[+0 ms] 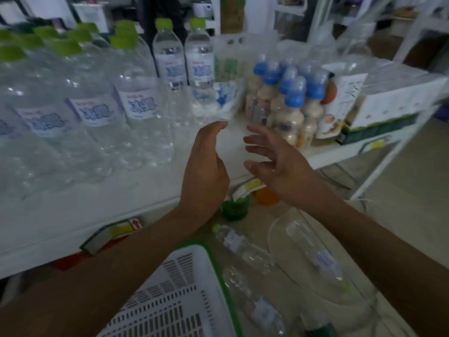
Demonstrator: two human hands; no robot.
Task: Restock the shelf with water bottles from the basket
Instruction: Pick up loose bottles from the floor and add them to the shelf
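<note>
Rows of clear water bottles with green caps and blue labels stand on the white shelf. My left hand hovers over the shelf's front part, fingers apart, holding nothing. My right hand is beside it, fingers spread, also holding nothing. The white basket with a green rim sits low in front of me, its slotted side facing up. Several water bottles lie on the floor to its right, some inside clear plastic wrap.
Small bottles with blue caps stand on the shelf's right part, next to a pouch and a carton box. Yellow price tags line the shelf edge. A green lid and an orange object sit below.
</note>
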